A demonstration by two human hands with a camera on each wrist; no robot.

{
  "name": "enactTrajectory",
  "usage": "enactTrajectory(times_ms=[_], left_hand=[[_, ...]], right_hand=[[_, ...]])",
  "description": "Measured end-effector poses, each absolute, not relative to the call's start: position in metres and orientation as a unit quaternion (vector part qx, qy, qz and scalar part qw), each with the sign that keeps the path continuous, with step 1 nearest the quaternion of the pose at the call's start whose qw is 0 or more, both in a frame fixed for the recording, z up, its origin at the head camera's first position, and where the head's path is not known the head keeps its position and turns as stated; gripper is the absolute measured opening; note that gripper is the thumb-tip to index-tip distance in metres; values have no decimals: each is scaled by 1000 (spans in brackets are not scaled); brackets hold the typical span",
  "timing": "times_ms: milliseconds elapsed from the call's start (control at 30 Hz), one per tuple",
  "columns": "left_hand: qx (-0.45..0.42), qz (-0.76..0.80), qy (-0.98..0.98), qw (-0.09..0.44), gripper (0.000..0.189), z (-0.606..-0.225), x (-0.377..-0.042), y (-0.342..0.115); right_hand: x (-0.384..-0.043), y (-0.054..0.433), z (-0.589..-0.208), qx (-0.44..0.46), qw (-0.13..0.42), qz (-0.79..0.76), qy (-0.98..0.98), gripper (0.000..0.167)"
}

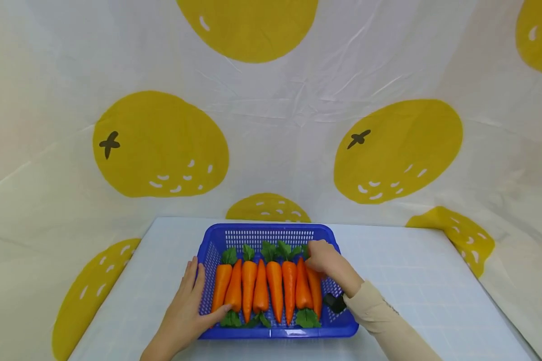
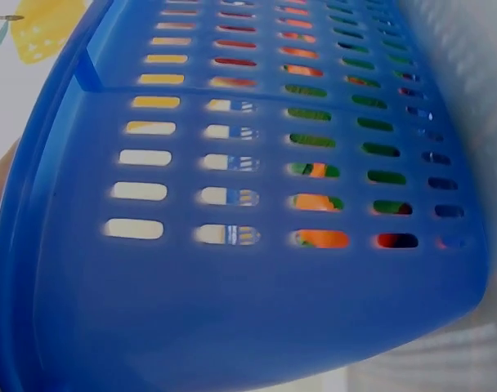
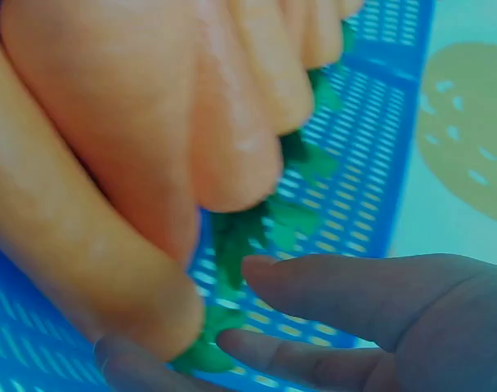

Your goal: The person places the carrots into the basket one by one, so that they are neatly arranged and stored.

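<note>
Several orange carrots (image 1: pixel 275 286) with green leaves lie side by side in a blue plastic basket (image 1: pixel 271 332), some with leaves toward the back and others toward the front. My left hand (image 1: pixel 180 306) rests at the basket's left rim, fingers straight, thumb stretched over the front left corner. In the left wrist view, the basket's slotted wall (image 2: pixel 191 310) fills most of the picture. My right hand (image 1: pixel 327 260) reaches over the right rim to the leafy end of the rightmost carrot (image 1: pixel 315 291). From the right wrist, its thumb and fingers (image 3: pixel 330 286) are spread apart beside the green leaves (image 3: pixel 208 355).
The basket stands on a pale checked tabletop (image 1: pixel 411 281). Behind and beside the table hangs a white cloth (image 1: pixel 275 140) printed with large yellow fruit. A small black device (image 1: pixel 335 303) sits at the right wrist, over the basket's right side.
</note>
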State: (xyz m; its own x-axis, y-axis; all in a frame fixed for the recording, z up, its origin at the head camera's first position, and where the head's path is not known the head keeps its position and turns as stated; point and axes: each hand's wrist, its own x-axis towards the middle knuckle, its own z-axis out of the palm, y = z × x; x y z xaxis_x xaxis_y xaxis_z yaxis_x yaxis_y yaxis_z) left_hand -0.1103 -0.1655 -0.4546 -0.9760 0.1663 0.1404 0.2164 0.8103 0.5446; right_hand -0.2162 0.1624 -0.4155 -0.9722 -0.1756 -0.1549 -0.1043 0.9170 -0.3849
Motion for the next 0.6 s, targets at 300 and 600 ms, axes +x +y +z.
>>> enactTrajectory(times_ms=[300, 600], left_hand=[[-109, -381, -917, 40, 99, -461, -115, -176], [-130, -428, -891, 70, 78, -462, -119, -194]], right_hand=[[-198, 181, -372, -122, 19, -273, 954, 25], [-170, 214, -354, -202, -207, -304, 908, 21]])
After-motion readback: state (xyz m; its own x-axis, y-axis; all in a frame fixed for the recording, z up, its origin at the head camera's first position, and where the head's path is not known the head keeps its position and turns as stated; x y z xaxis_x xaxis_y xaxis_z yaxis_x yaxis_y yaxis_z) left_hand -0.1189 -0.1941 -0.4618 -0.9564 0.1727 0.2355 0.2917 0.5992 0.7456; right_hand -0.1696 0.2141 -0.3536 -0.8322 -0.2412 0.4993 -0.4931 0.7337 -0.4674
